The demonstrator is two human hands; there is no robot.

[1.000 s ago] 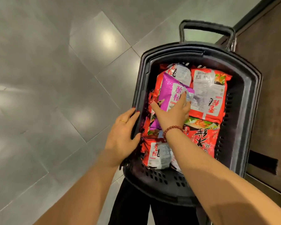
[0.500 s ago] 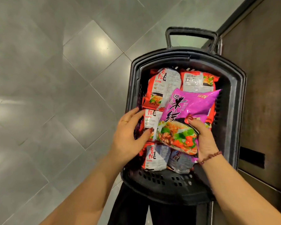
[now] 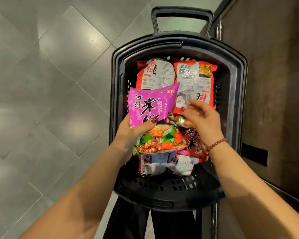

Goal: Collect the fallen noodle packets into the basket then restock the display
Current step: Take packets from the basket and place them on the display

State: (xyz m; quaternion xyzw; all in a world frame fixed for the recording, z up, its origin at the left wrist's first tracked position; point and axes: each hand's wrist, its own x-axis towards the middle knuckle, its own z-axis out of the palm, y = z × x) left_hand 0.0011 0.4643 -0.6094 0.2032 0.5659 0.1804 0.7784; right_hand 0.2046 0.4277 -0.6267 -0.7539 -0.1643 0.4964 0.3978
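Observation:
A black plastic basket (image 3: 238,80) stands on the floor and holds several red noodle packets (image 3: 195,80). Above them is a purple noodle packet (image 3: 152,107) with a food picture on its lower half. My left hand (image 3: 133,131) grips this purple packet at its left edge, thumb on the front. My right hand (image 3: 202,119) hovers just right of it over the red packets, fingers loosely bent and holding nothing. Its fingertips look blurred.
The basket's long handle (image 3: 181,12) sticks out at the far end. A dark brown cabinet front (image 3: 274,83) runs along the right. Grey floor tiles (image 3: 50,83) fill the left. My dark trouser legs (image 3: 154,225) are below the basket.
The purple packet has passed from my right hand to my left hand and shifted left. My left hand left the basket rim. My right hand let go and now hovers over the red packets.

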